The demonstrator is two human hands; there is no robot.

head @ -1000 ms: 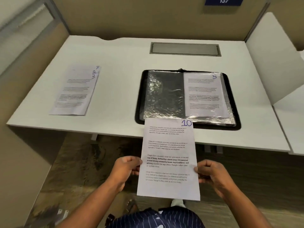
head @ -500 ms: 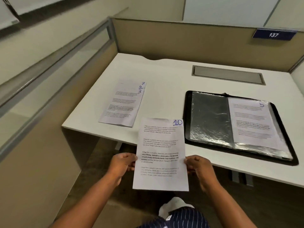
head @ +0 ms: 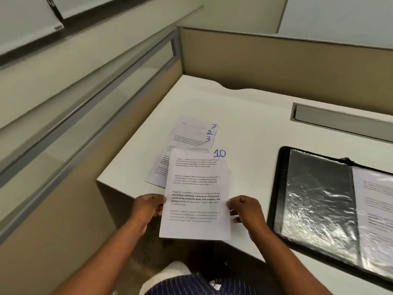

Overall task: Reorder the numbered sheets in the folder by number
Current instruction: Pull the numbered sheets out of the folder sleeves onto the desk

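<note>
Left hand [head: 148, 207] and right hand [head: 244, 211] pinch sheet 10 [head: 197, 188] by its edges, covering part of three stacked sheets [head: 195, 133]; one open folder [head: 319, 199] right.

folder [head: 319, 199]: right side cut off at edge | stack [head: 192, 133]: lower part hidden behind sheet 10 [head: 195, 184] | sheet 10: text unreadable

1. I see the sheet marked 10 [head: 195, 194] as thin, matt white paper.
2. On the folder [head: 279, 188], the plastic sleeve [head: 319, 199] looks glossy and crinkled; the border is matt black.
3. The tabletop [head: 244, 116] looks smooth, white and matt.
</note>
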